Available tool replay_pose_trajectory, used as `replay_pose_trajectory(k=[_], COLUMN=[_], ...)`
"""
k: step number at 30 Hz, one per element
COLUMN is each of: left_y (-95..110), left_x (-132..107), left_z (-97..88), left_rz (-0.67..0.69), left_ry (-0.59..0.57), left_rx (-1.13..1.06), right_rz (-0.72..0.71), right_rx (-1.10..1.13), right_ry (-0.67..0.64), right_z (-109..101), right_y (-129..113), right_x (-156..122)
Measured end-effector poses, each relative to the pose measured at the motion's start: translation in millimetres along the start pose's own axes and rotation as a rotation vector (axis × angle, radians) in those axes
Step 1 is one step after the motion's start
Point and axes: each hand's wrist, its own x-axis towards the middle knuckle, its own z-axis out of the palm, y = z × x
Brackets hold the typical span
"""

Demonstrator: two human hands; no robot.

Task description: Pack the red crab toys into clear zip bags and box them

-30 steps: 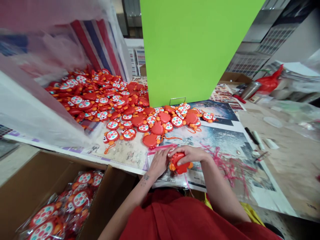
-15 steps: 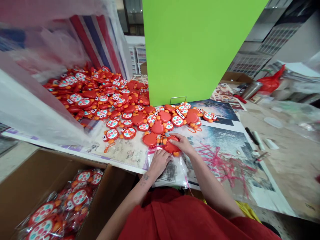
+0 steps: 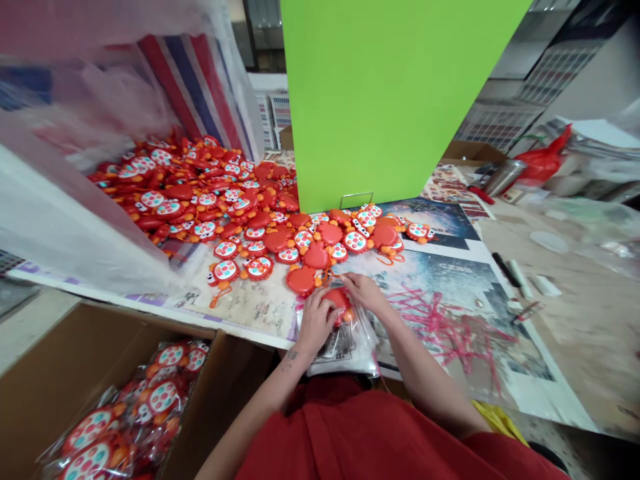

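A red crab-shaped toy (image 3: pixel 341 301) with orange feet lies back side up on a stack of clear plastic bags (image 3: pixel 345 350) at the table's front edge. It seems to be at least partly inside the top bag. My left hand (image 3: pixel 316 323) is closed over the toy's left side, fingers bent onto it. My right hand (image 3: pixel 365 291) pinches at the toy's far edge, where an orange cord (image 3: pixel 336 275) runs to its fingertips. Just beyond lies another red toy (image 3: pixel 301 281), face down and touched by neither hand.
A large heap of similar toys (image 3: pixel 200 193) spills from a whitish sack at left. A bright green panel (image 3: pixel 390 100) stands behind them. Pink plastic strips (image 3: pixel 450 327) lie at right, near a black marker (image 3: pixel 504 270). A cardboard box (image 3: pixel 210 373) at lower left holds bagged toys.
The toy has moved nearer me, onto the bags. My left hand has gone from the bag's edge onto the toy. My right hand has shifted from the toy's body to its far edge.
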Motion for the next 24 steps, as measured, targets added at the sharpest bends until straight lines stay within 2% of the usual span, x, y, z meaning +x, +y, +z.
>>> replay_pose_trajectory(k=[2, 5, 10, 13, 17, 21, 22, 24], left_y=[-1, -1, 1, 5, 16, 28, 29, 25], left_x=[1, 5, 16, 20, 22, 21, 20, 18], left_z=[0.7, -1.1, -17.9, -30.8, -40.4, -44.0, -44.8, -46.3], left_rz=[-0.035, -0.081, -0.131, -0.170, -0.200, -0.258, -0.267, -0.258], left_ry=[-0.016, -0.045, -0.213, -0.267, -0.255, -0.325, -0.321, -0.223], left_rx=[-0.028, -0.064, -0.154, -0.136, -0.055, -0.031, -0.030, -0.033], right_rz=[0.071, 0.105, 0.162, 0.122, 0.091, 0.067, 0.066, 0.066], right_rx=[-0.090, -0.171, -0.283, -0.300, -0.204, 0.051, 0.130, 0.269], right_ry=[-0.040, -0.108, -0.082, -0.018, 0.131, 0.256, 0.272, 0.286], right_z=[-7, -5, 15, 25, 32, 32, 31, 28], right_y=[6, 7, -6, -11, -15, -20, -21, -23], right_x=[-14, -33, -46, -49, -50, -50, -50, -50])
